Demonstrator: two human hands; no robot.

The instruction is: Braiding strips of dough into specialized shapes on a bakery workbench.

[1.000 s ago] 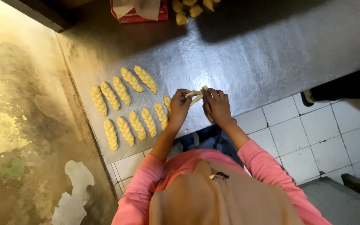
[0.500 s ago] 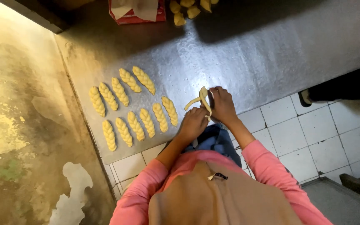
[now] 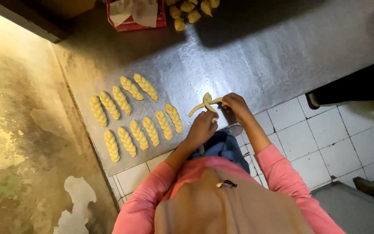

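Braided dough pieces (image 3: 135, 117), eleven, lie in rows on the steel table (image 3: 282, 56), left of the dough strand (image 3: 205, 105). Left hand (image 3: 202, 128) pinches the strand's near end, fingers closed on it; right hand (image 3: 235, 104) grips the far end, fingers closed. Strand sits at the table's front edge, strips crossed once. Step looks like mid-braid; next probably needs another crossover with both ends held.

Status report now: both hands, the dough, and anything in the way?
Left hand and right hand both grip crossed dough strands. Ten finished braids lie left on metal table. Nothing blocks.
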